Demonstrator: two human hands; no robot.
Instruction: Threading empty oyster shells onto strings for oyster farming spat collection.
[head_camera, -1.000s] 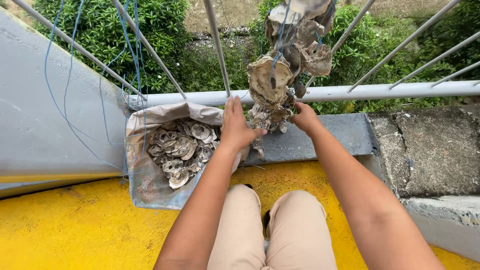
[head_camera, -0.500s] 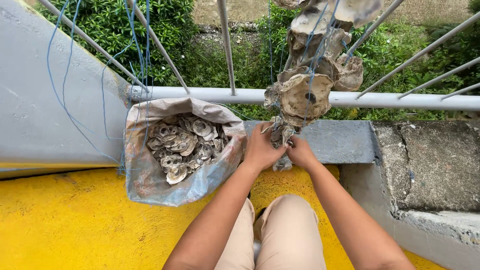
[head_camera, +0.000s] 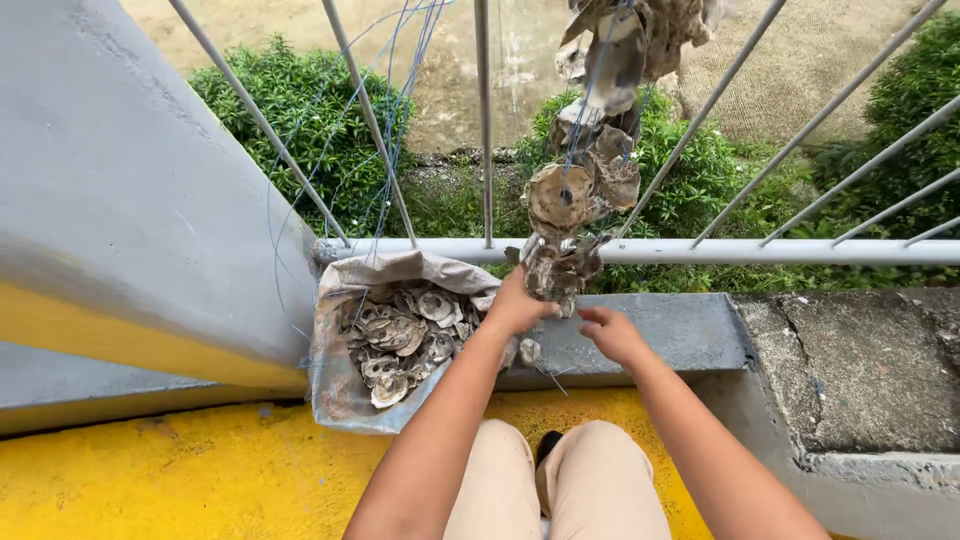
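Shell string: your hanging string of grey-brown oyster shells on blue cord (head_camera: 575, 200) crosses the grey metal rail (head_camera: 780, 251).
Left hand (head_camera: 515, 305): fingers closed on its lowest cluster.
Right hand (head_camera: 612, 334): just below, fingers curled, grip unclear.
Sack: grey woven sack of loose shells (head_camera: 395, 335), left of the string, under the rail.

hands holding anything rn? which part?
Left hand grips the bottom end of the hanging string of shells. Right hand is open just below it, holding nothing. The sack of shells is untouched.

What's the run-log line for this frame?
left hand: gripping bottom of hanging shell string | right hand: open, just below it | sack of shells: open, left of hands
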